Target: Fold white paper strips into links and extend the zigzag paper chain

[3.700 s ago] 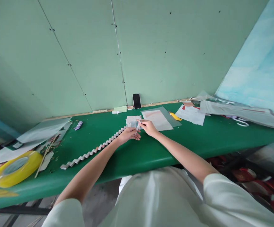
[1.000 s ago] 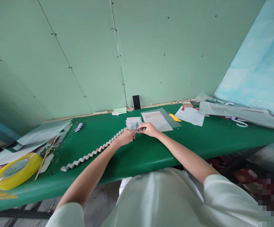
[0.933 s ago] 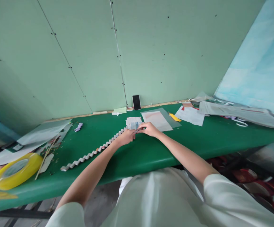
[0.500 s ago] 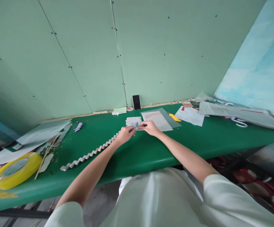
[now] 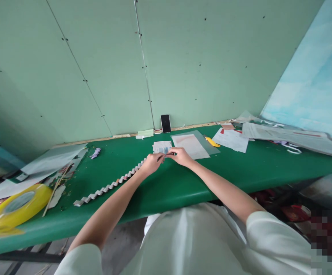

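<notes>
Over the middle of the green table, my left hand [image 5: 153, 163] and my right hand [image 5: 181, 156] are close together, fingertips pinched on a small paper strip [image 5: 166, 154]. Most of the strip is hidden by the fingers. A zigzag chain of folded paper [image 5: 106, 188] lies slantwise on the table, its upper end running up to my left hand. Whether that hand touches the chain, I cannot tell. Just behind the fingers lies a small stack of pale paper pieces [image 5: 160, 146], bluish at the front.
A phone [image 5: 166, 123] leans on the wall. Right of my hands are a paper sheet [image 5: 193, 146], a yellow cutter [image 5: 212, 142] and more papers [image 5: 231, 139]. At left lie a large yellow tape roll [image 5: 40, 198], a thin stick [image 5: 55, 189] and a small purple folded piece [image 5: 95, 153].
The paper strip between my fingertips shows less and looks narrower now. My right fingers have shifted slightly; both hands stay in nearly the same place.
</notes>
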A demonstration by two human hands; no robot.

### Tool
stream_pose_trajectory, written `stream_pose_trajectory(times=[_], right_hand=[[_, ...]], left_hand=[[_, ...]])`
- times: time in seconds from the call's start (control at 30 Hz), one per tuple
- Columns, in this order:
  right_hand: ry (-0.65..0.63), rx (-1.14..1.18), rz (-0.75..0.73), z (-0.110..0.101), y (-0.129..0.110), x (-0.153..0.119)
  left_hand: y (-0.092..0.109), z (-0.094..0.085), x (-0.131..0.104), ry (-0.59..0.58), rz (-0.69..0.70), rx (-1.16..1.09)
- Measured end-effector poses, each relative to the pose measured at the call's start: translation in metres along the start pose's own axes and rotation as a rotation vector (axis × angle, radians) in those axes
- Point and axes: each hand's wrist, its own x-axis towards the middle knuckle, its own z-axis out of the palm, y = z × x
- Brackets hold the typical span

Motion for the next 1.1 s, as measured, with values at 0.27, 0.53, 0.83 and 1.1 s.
stream_pose_trajectory(times=[0.27, 0.53, 0.83, 1.1], right_hand=[[0.005, -0.015, 0.062, 0.000, 0.005, 0.002], [0.022, -0.071, 0.068, -0.005, 0.015, 0.001], [0.015, -0.037, 0.094, -0.004, 0.010, 0.001], [-0.040, 0.003, 0.112, -0.005, -0.005, 0.001]], left_hand=[[0.001, 0.000, 0.000, 0.016, -0.007, 0.016], [-0.006, 0.001, 0.001, 0.037, -0.019, 0.030], [0.001, -0.004, 0.001, 0.054, -0.006, 0.022], [0.015, -0.007, 0.000, 0.152, -0.074, -0.260]])
